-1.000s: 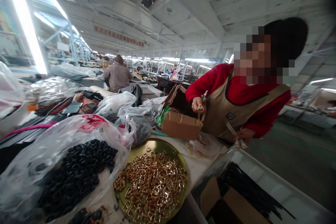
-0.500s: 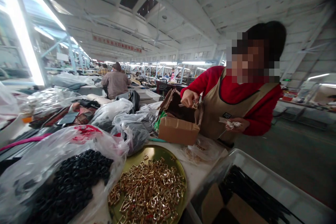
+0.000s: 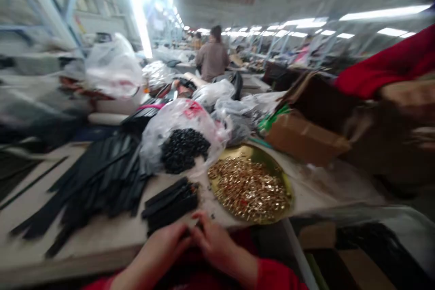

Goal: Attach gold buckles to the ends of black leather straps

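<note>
At the table's front edge my left hand (image 3: 166, 244) and my right hand (image 3: 215, 240) meet, fingers closed and close together. Something small and dark shows between them, too blurred to name. Just beyond my left hand lies a short stack of black strips (image 3: 170, 204). Gold-coloured metal buckles (image 3: 253, 190) are heaped on a round golden tray (image 3: 287, 176), beyond and right of my right hand. Behind the stack, a clear plastic bag (image 3: 152, 147) gapes around many small black loops (image 3: 183, 150).
Long black strips (image 3: 98, 181) spread across the table's left side. A cardboard box (image 3: 306, 138) stands at right, beside a co-worker's red sleeve (image 3: 390, 65). A pale bin (image 3: 404, 217) with cardboard and black material sits at lower right. Another person (image 3: 213, 59) is farther back.
My view has swung left and down, so things appear farther right. Both my hands have come into view at the bottom. The co-worker is now mostly out of frame.
</note>
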The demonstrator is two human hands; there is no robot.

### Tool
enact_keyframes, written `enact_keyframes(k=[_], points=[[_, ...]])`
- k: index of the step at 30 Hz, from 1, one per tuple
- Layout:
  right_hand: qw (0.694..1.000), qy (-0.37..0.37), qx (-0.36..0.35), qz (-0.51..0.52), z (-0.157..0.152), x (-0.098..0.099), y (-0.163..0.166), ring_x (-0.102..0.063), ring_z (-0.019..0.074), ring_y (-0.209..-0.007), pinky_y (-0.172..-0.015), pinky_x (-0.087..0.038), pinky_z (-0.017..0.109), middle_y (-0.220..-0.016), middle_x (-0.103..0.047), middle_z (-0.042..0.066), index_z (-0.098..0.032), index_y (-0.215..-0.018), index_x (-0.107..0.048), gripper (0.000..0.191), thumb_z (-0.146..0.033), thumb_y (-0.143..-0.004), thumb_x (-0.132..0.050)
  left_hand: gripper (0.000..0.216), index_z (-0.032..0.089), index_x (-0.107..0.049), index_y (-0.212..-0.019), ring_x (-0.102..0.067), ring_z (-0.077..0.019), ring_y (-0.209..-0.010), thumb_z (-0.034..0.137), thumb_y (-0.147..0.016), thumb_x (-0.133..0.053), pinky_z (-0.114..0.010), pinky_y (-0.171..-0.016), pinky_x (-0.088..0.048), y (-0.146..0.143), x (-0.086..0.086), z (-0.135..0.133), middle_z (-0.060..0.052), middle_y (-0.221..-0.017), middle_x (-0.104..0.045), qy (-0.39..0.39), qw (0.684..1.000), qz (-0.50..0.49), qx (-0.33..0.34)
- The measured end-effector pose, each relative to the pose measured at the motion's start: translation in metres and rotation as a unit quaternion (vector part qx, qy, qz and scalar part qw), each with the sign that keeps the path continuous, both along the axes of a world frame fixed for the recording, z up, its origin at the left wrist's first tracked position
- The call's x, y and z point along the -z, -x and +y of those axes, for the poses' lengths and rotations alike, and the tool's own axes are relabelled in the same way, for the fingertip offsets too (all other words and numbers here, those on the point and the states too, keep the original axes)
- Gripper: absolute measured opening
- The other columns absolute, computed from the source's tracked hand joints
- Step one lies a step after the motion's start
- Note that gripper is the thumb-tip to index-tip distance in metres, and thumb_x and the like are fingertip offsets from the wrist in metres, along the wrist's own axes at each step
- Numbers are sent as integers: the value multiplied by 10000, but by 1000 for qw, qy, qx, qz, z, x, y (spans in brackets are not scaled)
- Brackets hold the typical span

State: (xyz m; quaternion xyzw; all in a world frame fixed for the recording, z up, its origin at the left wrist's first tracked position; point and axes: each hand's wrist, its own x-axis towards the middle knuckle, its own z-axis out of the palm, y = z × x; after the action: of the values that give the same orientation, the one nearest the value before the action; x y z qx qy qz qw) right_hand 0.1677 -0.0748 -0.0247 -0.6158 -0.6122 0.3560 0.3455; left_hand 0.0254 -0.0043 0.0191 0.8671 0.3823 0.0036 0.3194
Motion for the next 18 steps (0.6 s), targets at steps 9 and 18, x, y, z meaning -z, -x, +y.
enact_keyframes(k=[9,18], points=[[968,-68,115,-211,54,14,-5,-608,201,-631,-560,-413,280,-724,-648,48,-165,-1076,-521,285,-320,-856,-431,471,180,-489,-1184,-446,-254,-1182,399,-773,-564,-375,-992,-356,24,29,59,-119,-1324,-443,-215,974,-7,-66],[961,-185,53,-201,1,31,15,-595,201,-816,-751,-466,330,-871,-657,94,-155,-966,-562,189,-190,-854,-414,631,82,-312,-1325,-537,-271,-1060,227,-750,-525,-371,-913,-405,51,55,62,-167,-1162,-568,-233,966,108,13]])
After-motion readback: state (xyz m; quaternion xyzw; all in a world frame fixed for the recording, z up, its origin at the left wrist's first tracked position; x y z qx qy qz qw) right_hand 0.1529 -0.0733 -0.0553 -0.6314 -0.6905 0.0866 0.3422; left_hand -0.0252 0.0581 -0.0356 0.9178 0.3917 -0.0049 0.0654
